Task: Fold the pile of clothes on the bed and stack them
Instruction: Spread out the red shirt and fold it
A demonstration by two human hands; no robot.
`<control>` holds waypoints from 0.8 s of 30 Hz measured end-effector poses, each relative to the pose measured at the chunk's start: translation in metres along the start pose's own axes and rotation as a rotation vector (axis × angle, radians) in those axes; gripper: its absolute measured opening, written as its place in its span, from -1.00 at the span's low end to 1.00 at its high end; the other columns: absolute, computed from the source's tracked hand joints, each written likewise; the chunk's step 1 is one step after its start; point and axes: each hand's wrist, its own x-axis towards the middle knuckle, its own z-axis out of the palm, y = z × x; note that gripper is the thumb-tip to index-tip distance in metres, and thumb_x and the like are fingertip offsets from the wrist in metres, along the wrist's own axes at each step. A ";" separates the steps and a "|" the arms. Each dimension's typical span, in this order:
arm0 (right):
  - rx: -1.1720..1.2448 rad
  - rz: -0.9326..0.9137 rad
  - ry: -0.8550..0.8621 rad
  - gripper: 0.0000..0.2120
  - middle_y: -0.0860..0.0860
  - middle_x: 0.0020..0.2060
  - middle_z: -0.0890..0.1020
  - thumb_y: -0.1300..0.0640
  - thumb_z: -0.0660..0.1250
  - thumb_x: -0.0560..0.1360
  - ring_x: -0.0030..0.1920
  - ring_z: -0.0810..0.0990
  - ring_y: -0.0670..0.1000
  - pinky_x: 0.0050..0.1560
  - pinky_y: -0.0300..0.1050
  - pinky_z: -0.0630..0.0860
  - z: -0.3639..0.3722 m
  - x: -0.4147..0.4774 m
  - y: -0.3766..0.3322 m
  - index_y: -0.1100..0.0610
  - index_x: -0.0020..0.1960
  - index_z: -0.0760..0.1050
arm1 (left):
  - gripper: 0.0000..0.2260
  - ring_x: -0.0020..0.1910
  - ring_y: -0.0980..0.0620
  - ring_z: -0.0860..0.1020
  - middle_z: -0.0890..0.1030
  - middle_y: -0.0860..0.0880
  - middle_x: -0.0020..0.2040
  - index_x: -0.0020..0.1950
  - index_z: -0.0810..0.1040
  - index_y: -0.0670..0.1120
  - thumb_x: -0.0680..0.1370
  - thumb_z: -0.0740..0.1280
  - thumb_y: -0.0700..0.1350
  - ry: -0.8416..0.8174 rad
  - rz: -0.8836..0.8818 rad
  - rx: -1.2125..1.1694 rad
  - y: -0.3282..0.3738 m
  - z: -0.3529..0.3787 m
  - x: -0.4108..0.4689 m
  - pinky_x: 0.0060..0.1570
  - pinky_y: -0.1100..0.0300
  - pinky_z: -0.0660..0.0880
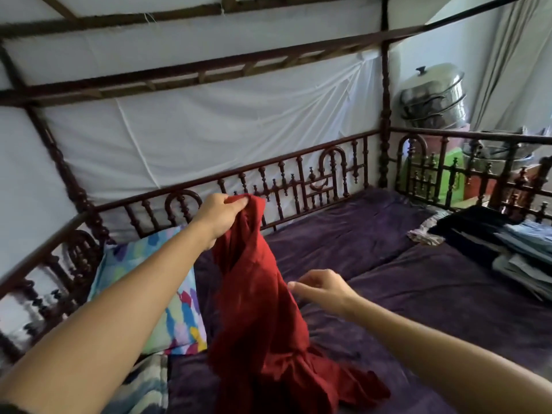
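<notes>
Left hand point(219, 215) pinches the soft dark-red cloth garment point(263, 309) by its top edge; it hangs below the fingers onto the purple bed sheet point(418, 294). Right hand point(321, 286), loosely curled, empty, just beside it. Probably light, limp; grab second corner.

The left hand point(222, 216), arm stretched toward 1 o'clock, pinches a red garment point(263, 294); the right hand point(321, 289) hovers loose-fingered, reaching toward 10 o'clock.

I read the view as moderately dim: soft daylight diffuses through the white netting point(209, 130) beyond the far edge of the bed point(433, 294) and the curtain point(513, 55) past its far right corner. Shadows are faint. The steel pot point(433, 97) shows mild glare. Wide-angle distortion bows the rails point(448, 133) (worst at the left edge, where they blur). The red garment point(263, 294) looks smeared.
</notes>
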 end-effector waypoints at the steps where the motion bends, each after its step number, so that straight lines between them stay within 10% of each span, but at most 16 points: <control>1: 0.057 -0.022 0.052 -0.49 -0.14 -0.24 0.69 -0.43 0.37 0.26 -0.22 0.62 -0.22 -0.07 -0.08 0.59 0.020 -0.009 0.002 -0.01 -0.09 0.61 | -0.70 -0.47 0.20 0.46 0.51 0.15 -0.49 -0.34 0.51 -0.10 0.52 0.36 0.04 0.029 -0.021 0.000 0.003 -0.001 0.001 -0.46 0.33 0.37; 3: 0.078 -0.075 0.218 -0.43 -0.27 -0.10 0.63 -0.52 0.32 0.20 -0.09 0.59 -0.30 -0.02 -0.15 0.56 0.052 -0.024 -0.001 -0.18 0.04 0.48 | -0.75 -0.33 0.05 0.56 0.60 -0.02 -0.29 -0.24 0.54 -0.12 0.55 0.29 0.01 0.005 -0.167 -0.156 0.008 -0.004 0.004 -0.26 0.22 0.47; 8: -0.387 -0.094 0.293 -0.22 -0.14 0.39 0.33 -0.48 0.27 0.23 0.30 0.41 -0.05 0.15 -0.03 0.47 0.089 -0.025 0.000 -0.13 0.33 0.28 | -0.77 -0.52 0.06 0.58 0.61 -0.05 -0.44 -0.22 0.51 -0.12 0.57 0.13 -0.20 -0.123 -0.360 -0.551 0.015 -0.009 0.000 -0.54 0.29 0.49; 14: 0.041 0.194 0.322 -0.81 -0.01 -0.36 0.58 0.14 0.31 0.52 -0.21 0.58 0.06 -0.26 -0.11 0.40 0.002 0.033 0.022 0.10 -0.26 0.56 | -0.75 -0.44 0.03 0.54 0.57 -0.07 -0.42 -0.31 0.44 -0.10 0.50 0.29 -0.38 -0.136 -0.182 -0.368 0.000 -0.050 0.004 -0.31 0.20 0.48; 17: 0.131 0.048 0.403 -0.80 0.10 -0.15 0.68 0.25 0.23 0.53 -0.10 0.59 0.06 -0.06 0.00 0.52 -0.063 0.060 -0.003 0.13 -0.12 0.63 | -0.71 -0.34 0.03 0.37 0.42 -0.09 -0.37 -0.36 0.40 -0.13 0.37 0.41 -0.43 -0.207 -0.019 0.114 -0.013 -0.070 0.005 -0.34 0.18 0.26; 24: -0.734 -0.466 0.472 -0.27 -0.05 0.09 0.61 -0.59 0.07 0.30 -0.04 0.63 0.15 -0.21 -0.08 0.34 -0.126 0.039 -0.064 -0.25 0.35 0.23 | -0.76 -0.41 0.02 0.34 0.38 -0.06 -0.47 -0.43 0.43 -0.16 0.42 0.37 -0.17 0.213 0.098 0.315 -0.022 -0.084 0.017 -0.41 0.14 0.20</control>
